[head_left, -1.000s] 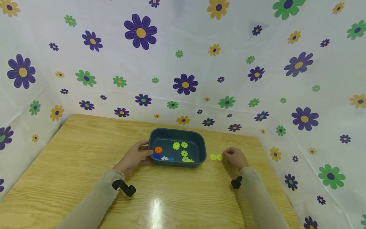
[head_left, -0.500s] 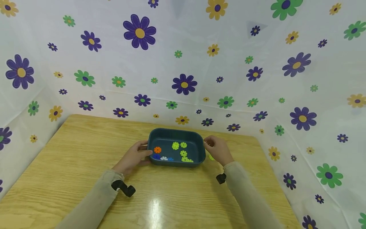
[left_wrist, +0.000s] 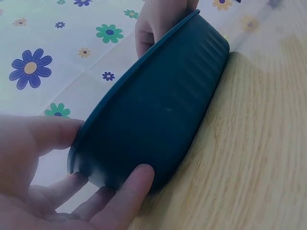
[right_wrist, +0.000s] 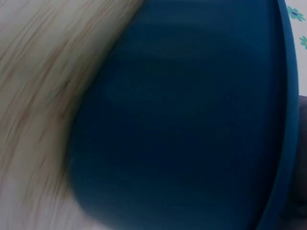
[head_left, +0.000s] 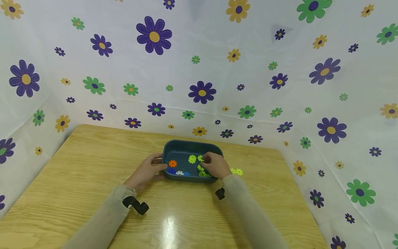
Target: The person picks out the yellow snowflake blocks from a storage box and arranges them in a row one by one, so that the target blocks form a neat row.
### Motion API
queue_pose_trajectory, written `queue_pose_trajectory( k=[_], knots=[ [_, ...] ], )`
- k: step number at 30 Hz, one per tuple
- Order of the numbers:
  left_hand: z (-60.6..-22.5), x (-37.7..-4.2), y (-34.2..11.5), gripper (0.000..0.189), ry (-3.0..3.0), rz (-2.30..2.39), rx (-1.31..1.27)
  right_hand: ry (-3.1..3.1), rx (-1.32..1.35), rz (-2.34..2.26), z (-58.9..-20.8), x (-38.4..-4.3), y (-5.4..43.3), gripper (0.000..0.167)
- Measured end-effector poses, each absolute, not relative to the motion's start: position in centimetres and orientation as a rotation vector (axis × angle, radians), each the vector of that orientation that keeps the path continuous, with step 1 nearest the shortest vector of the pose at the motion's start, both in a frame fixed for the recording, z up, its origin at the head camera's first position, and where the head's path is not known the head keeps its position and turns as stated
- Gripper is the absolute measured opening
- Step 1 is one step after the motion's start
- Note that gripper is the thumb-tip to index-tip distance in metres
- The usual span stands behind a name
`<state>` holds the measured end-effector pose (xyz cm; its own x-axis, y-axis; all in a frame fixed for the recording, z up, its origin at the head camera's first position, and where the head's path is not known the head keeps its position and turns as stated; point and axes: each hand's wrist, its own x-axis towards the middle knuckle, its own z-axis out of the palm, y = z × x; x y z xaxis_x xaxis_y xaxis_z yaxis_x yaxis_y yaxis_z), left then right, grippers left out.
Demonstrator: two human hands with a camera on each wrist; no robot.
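A dark blue plastic bin (head_left: 186, 178) stands on the table with several small flower-shaped plastic pieces inside. My left hand (head_left: 149, 170) grips its left end, fingers and thumb against the wall in the left wrist view. My right hand (head_left: 217, 166) reaches over the right rim into the bin, thumb and index finger slightly apart above the yellow-green pieces (head_left: 200, 167). Nothing shows between them. An orange piece (head_left: 172, 163), a white one (head_left: 179, 173) and blue ones (head_left: 187, 174) lie at the left. In the right wrist view the bin wall (right_wrist: 177, 115) hides the fingers.
Two yellow-green flower pieces (head_left: 238, 172) lie on the wooden table (head_left: 192, 211), right of the bin, partly behind the right wrist. A white flower-printed sheet (head_left: 174, 69) stands behind the table and along its sides.
My right hand has moved left from the yellow-green pieces on the table, over the rim, into the bin. Those two pieces stay on the table. My left hand keeps its grip.
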<state>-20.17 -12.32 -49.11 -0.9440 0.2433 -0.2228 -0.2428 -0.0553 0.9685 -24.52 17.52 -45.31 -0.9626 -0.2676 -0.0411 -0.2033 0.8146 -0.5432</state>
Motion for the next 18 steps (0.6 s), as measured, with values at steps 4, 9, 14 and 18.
queue_pose_trajectory(
  k=[4,9,14,18],
  knots=[
    [-49.0,-20.1,-12.1,0.065,1.901,2.069,-0.007,2.854,-0.336,-0.814,-46.0,-24.7,17.0,0.027],
    [-48.8,-20.0,-11.9,0.065,1.895,2.064,0.003,2.877,-0.25,-0.69,-46.6,-24.8,16.6,0.026],
    [-48.9,-20.0,-11.9,0.066,1.889,2.076,0.007,2.849,-0.196,-0.672,-46.6,-24.6,16.2,0.027],
    [-49.1,-20.0,-12.0,0.066,1.897,2.074,-0.006,2.836,-0.223,-0.713,-46.3,-24.4,16.0,0.017]
  ],
)
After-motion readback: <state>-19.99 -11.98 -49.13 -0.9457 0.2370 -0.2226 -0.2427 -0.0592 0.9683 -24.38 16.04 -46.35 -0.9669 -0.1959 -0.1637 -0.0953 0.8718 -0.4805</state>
